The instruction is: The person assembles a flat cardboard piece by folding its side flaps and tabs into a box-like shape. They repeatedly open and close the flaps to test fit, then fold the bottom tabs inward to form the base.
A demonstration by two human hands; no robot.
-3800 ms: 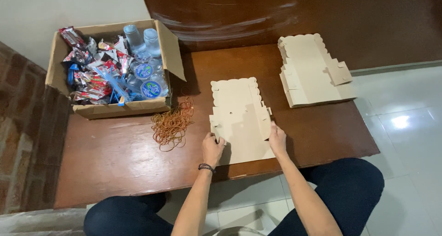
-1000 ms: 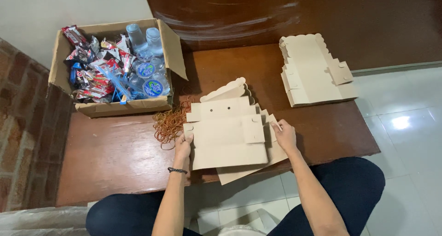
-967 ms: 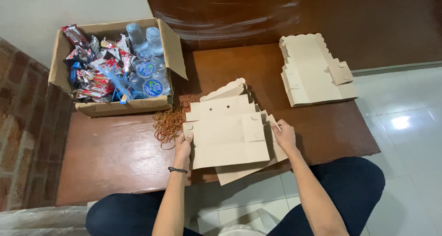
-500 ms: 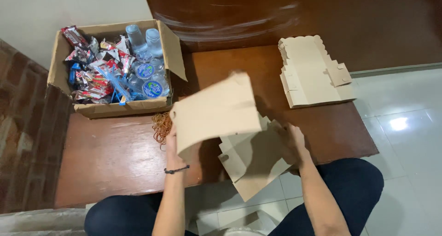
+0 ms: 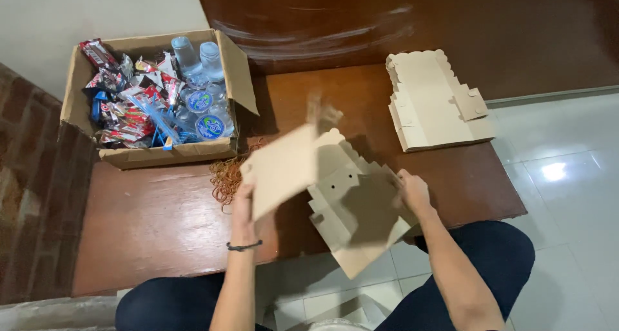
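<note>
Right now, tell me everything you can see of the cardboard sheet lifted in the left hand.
The cardboard sheet is plain tan, flat and unfolded, its far end motion-blurred. It is tilted up off the wooden table, gripped at its lower edge by the left hand. It hangs beside the stack of blanks under the right hand, partly covering the rubber bands.

- A home-like room used for packing: low wooden table (image 5: pixel 161 221), white tiled floor (image 5: pixel 567 189), brick wall (image 5: pixel 32 195).
- Carton of snacks and water cups (image 5: pixel 155 99), flat cardboard boxes (image 5: pixel 435 102), rubber bands (image 5: pixel 227 176).
</note>
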